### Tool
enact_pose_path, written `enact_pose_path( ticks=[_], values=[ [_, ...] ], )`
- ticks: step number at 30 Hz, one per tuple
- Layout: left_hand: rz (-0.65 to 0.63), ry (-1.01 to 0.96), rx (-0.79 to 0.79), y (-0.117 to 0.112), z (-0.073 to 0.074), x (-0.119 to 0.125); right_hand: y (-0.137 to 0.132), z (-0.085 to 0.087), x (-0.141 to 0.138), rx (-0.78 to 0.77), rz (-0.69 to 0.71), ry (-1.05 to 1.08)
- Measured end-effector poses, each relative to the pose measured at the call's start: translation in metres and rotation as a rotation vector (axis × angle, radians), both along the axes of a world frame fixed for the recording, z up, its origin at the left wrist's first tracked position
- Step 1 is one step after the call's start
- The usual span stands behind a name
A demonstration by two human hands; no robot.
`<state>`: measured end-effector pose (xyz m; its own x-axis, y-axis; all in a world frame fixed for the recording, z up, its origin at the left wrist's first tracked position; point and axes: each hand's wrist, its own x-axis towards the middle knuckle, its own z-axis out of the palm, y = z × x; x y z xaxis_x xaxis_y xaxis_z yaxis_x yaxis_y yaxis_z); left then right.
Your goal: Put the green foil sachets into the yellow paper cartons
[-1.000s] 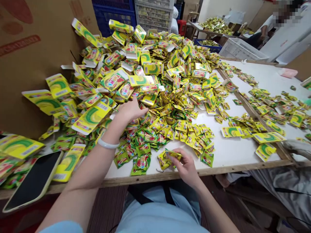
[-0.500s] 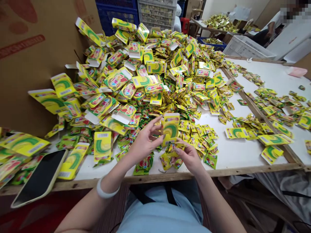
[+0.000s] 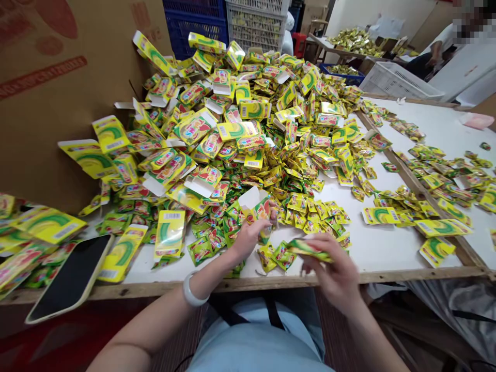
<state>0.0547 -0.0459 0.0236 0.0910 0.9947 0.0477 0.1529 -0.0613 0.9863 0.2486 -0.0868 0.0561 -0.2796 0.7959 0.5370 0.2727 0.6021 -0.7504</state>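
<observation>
My left hand (image 3: 250, 237) is wrapped round a small yellow candy box (image 3: 259, 207), which stands tilted with its white flap open at the top. To its right, my right hand (image 3: 336, 268) pinches green-and-yellow candy packets (image 3: 310, 249) just above the table edge; how many is hidden by the fingers. Between the hands, a few loose packets (image 3: 283, 255) lie on the white table top (image 3: 351, 248). Beyond them spreads a patch of yellow packets (image 3: 310, 212). Behind rises a large heap of boxes and packets (image 3: 232, 129).
A large cardboard carton (image 3: 77, 124) stands at the left. A phone (image 3: 70, 279) overhangs the front edge there. A wooden strip (image 3: 411, 183) divides the table on the right, with packets on both sides. Plastic crates (image 3: 256, 26) are stacked behind; a person (image 3: 436, 51) is at the far right.
My left hand has taken hold of the box and turned it, so its open flap shows. My right hand has lifted packets and moved right, away from the box. The view has shifted slightly.
</observation>
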Motion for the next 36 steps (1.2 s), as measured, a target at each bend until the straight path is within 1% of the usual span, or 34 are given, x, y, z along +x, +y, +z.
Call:
enact_pose_path(
  ticks=[2, 3, 5, 7, 9, 10, 13, 15, 18, 19, 21, 23, 25, 27, 29, 31, 33, 35, 36],
  values=[
    [-0.114, -0.061, -0.042, -0.002, 0.007, -0.001, 0.008, 0.014, 0.011, -0.127, -0.005, 0.219],
    [-0.204, -0.119, -0.09, -0.004, 0.013, 0.002, 0.015, 0.018, 0.015, -0.177, 0.007, 0.289],
    [-0.383, -0.237, -0.208, -0.011, 0.025, 0.009, 0.028, 0.022, 0.016, -0.21, 0.054, 0.329],
    [-0.489, -0.302, -0.29, -0.017, 0.032, 0.014, 0.04, 0.026, 0.012, -0.15, 0.125, 0.231],
    [-0.51, -0.279, -0.297, -0.022, 0.035, 0.016, 0.047, 0.034, 0.008, -0.074, 0.2, 0.062],
    [-0.513, -0.254, -0.288, -0.023, 0.036, 0.015, 0.047, 0.038, 0.008, -0.065, 0.234, -0.029],
    [-0.534, -0.146, -0.261, -0.026, 0.035, 0.011, 0.042, 0.05, 0.013, -0.174, 0.324, -0.289],
    [-0.558, -0.08, -0.242, -0.027, 0.034, 0.01, 0.036, 0.054, 0.019, -0.237, 0.353, -0.423],
    [-0.559, -0.019, -0.225, -0.031, 0.031, 0.012, 0.028, 0.057, 0.024, -0.245, 0.346, -0.508],
    [-0.552, 0.0, -0.23, -0.034, 0.03, 0.012, 0.025, 0.056, 0.026, -0.246, 0.351, -0.503],
    [-0.561, 0.038, -0.268, -0.04, 0.027, 0.013, 0.018, 0.049, 0.029, -0.261, 0.352, -0.427],
    [-0.62, 0.06, -0.333, -0.049, 0.023, 0.013, 0.009, 0.037, 0.034, -0.281, 0.306, -0.311],
    [-0.683, 0.097, -0.383, -0.058, 0.02, 0.014, -0.003, 0.021, 0.039, -0.283, 0.273, -0.238],
    [-0.71, 0.138, -0.401, -0.065, 0.016, 0.016, -0.016, 0.006, 0.043, -0.277, 0.29, -0.201],
    [-0.717, 0.128, -0.395, -0.069, 0.013, 0.018, -0.028, -0.004, 0.047, -0.294, 0.303, -0.16],
    [-0.728, 0.078, -0.404, -0.071, 0.01, 0.021, -0.036, -0.008, 0.05, -0.34, 0.289, -0.159],
    [-0.734, 0.081, -0.409, -0.072, 0.009, 0.024, -0.041, -0.009, 0.05, -0.392, 0.299, -0.225],
    [-0.729, 0.143, -0.4, -0.073, 0.012, 0.028, -0.042, -0.004, 0.045, -0.432, 0.319, -0.259],
    [-0.725, 0.164, -0.386, -0.073, 0.013, 0.03, -0.041, 0.0, 0.041, -0.436, 0.322, -0.238]
  ],
)
